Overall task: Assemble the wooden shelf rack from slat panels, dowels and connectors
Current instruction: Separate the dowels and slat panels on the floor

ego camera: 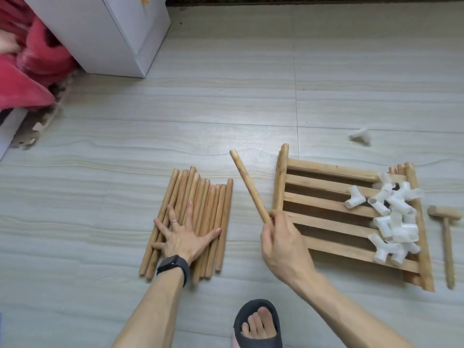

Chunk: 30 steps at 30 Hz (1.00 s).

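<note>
**Fig. 1. Rack parts laid out on the floor, head view**

The pale plank floor (226,96) carries every part. A white cabinet (113,33) stands at upper left, with red cloth (25,71) beside it. The slat panels (326,204) lie flat in a stack at right. The dowels (208,197) lie side by side in a row at centre left, well apart from the panels. White connectors (394,217) are heaped on the right half of the panels. The left hand (184,237) is spread flat, fingers straight, pressing on the dowels. The right hand (283,244) pinches the near end of 1 single dowel (248,187), which slants up and to the left between the row and the panels. A mallet (447,247) lies just right of the panels. A slipper (258,322) shows at the bottom edge. 1 stray connector (361,136), blurred, sits beyond the panels. The left wrist bears a watch (173,263); 1 finger bears a ring (174,221).
</note>
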{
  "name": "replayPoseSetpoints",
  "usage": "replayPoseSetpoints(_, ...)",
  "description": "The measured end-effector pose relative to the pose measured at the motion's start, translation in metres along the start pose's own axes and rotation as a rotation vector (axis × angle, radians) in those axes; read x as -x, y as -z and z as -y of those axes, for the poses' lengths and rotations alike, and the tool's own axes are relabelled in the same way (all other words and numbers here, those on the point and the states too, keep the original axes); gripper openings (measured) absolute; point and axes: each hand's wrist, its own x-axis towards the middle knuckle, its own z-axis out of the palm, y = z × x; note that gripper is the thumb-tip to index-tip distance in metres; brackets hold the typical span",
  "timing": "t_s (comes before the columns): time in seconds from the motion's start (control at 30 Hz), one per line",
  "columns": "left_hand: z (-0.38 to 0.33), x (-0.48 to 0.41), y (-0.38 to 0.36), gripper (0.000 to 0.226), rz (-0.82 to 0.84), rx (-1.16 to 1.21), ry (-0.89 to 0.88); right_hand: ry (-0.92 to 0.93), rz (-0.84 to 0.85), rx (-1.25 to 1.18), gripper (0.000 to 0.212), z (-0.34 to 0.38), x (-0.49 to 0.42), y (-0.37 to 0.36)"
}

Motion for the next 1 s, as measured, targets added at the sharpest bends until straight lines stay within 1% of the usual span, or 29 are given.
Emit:
replayPoseSetpoints(0.03, 0.0, 0.001, 0.001, 0.115, 0.002, -0.003, 0.0, -0.014, 0.042, -0.039, 0.027, 0.011, 0.008, -0.019)
replayPoseSetpoints(0.1, 0.0, 0.002, 0.002, 0.113, 0.008, 0.001, -0.001, -0.141, 0.123, -0.059, 0.04, 0.024, 0.016, -0.055)
replayPoseSetpoints(0.17, 0.0, 0.005, 0.003, 0.111, 0.011, 0.003, 0.001, -0.279, 0.248, -0.066, 0.057, 0.027, 0.018, -0.081)
replayPoseSetpoints(0.2, -0.001, 0.006, 0.002, 0.111, 0.013, -0.001, 0.003, -0.315, 0.327, -0.068, 0.065, 0.026, 0.018, -0.09)
replayPoseSetpoints(0.27, -0.003, 0.008, 0.0, 0.113, 0.023, -0.011, 0.017, -0.331, 0.471, -0.044, 0.074, 0.022, 0.015, -0.1)
replayPoseSetpoints(0.33, -0.007, 0.01, 0.0, 0.115, 0.035, -0.025, 0.035, -0.316, 0.543, -0.033, 0.077, 0.019, 0.01, -0.101)
replayPoseSetpoints(0.4, -0.011, 0.011, 0.002, 0.115, 0.049, -0.029, 0.051, -0.301, 0.587, -0.043, 0.076, 0.017, 0.002, -0.094)
replayPoseSetpoints(0.47, -0.012, 0.013, 0.005, 0.116, 0.056, -0.047, 0.059, -0.282, 0.653, -0.029, 0.067, 0.017, -0.008, -0.08)
replayPoseSetpoints(0.53, -0.015, 0.014, 0.014, 0.115, 0.035, -0.135, 0.032, -0.233, 0.739, 0.023, 0.055, 0.021, -0.018, -0.06)
replayPoseSetpoints(0.6, -0.025, 0.013, 0.027, 0.108, -0.014, -0.252, -0.061, -0.165, 0.813, 0.076, 0.047, 0.026, -0.029, -0.031)
replayPoseSetpoints(0.67, -0.048, 0.011, 0.047, 0.096, -0.103, -0.317, -0.205, -0.085, 0.847, 0.159, 0.038, 0.025, -0.045, 0.006)
replayPoseSetpoints(0.73, -0.083, 0.009, 0.067, 0.085, -0.21, -0.357, -0.355, -0.036, 0.824, 0.261, 0.034, 0.016, -0.065, 0.048)
replayPoseSetpoints(0.8, -0.124, 0.01, 0.078, 0.08, -0.27, -0.346, -0.464, -0.027, 0.73, 0.336, 0.034, -0.001, -0.088, 0.092)
replayPoseSetpoints(0.83, -0.145, 0.012, 0.079, 0.079, -0.271, -0.309, -0.496, -0.042, 0.649, 0.352, 0.033, -0.012, -0.1, 0.113)
replayPoseSetpoints(0.9, -0.181, 0.016, 0.073, 0.079, -0.258, -0.251, -0.556, -0.107, 0.434, 0.361, 0.031, -0.043, -0.127, 0.15)
replayPoseSetpoints(0.97, -0.211, 0.018, 0.061, 0.078, -0.276, -0.283, -0.648, -0.184, 0.239, 0.375, 0.034, -0.082, -0.159, 0.175)
replayPoseSetpoints(1.0, -0.223, 0.017, 0.054, 0.077, -0.292, -0.311, -0.7, -0.231, 0.17, 0.379, 0.039, -0.104, -0.173, 0.183)
